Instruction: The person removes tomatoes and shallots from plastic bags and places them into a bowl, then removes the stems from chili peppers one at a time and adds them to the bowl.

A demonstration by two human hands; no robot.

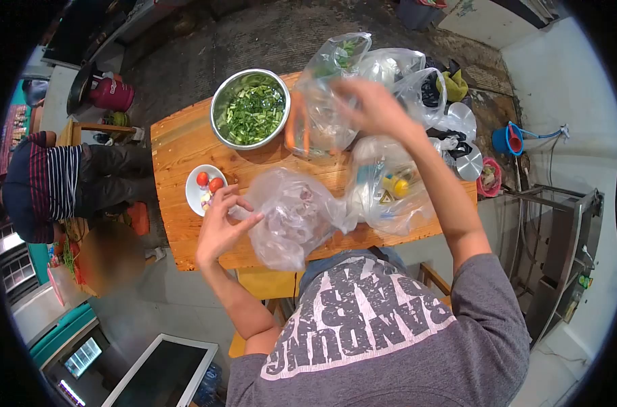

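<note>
My left hand (224, 220), fingers and thumb apart, is at the left side of a crumpled clear plastic bag (281, 220), close by a small white dish (195, 198) with red tomatoes (215, 184) and pieces of onion or garlic. Over the far bags, my right hand (376, 108) is smeared by motion, its fingers indistinct. Below and left of it lies a clear bag holding orange carrots (297, 129). A steel bowl (217, 122) of chopped green vegetables (256, 112) stands beside the carrots. Another full clear bag (390, 183), with a yellow item inside, rests under my right forearm.
More plastic bags (393, 64) crowd the right end of the wooden table (186, 132). Round metal lids (470, 165) lie at its right edge. To the left, a person in a striped shirt (68, 173) bends over. A yellow stool (271, 281) is under the near edge.
</note>
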